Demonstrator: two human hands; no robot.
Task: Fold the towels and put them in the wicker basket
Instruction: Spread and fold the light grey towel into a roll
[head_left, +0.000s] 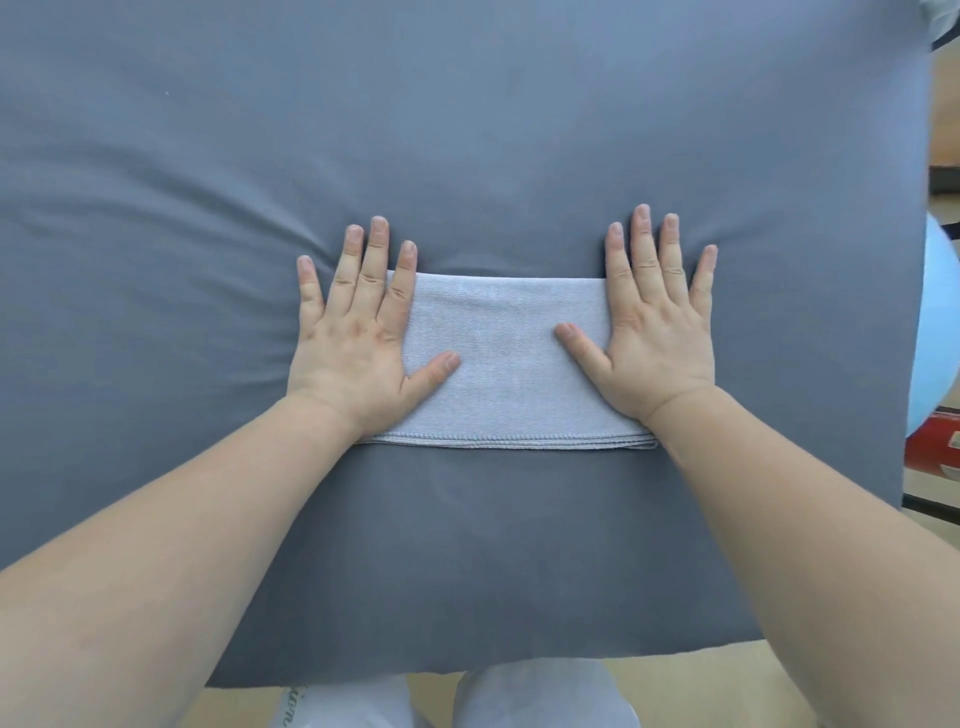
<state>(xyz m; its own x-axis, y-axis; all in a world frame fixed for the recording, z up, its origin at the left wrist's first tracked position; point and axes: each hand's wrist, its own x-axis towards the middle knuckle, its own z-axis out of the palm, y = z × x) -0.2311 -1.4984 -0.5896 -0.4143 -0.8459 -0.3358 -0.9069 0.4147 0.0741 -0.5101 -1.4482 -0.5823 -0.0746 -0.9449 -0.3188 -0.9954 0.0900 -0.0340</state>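
Observation:
A light grey towel (506, 358) lies folded into a rectangle in the middle of the grey bed sheet (467, 130), its stitched edges stacked along the near side. My left hand (358, 332) presses flat on the towel's left end, fingers spread, reaching past its far edge onto the sheet. My right hand (654, 322) lies flat on the right end in the same way, thumb pointing inward. Neither hand grips anything. No wicker basket is in view.
The sheet-covered surface fills most of the view; its near edge runs along the bottom and its right edge at far right. A light blue ball (937, 332) and a red object (935, 457) sit beyond the right edge. My legs (545, 696) show below.

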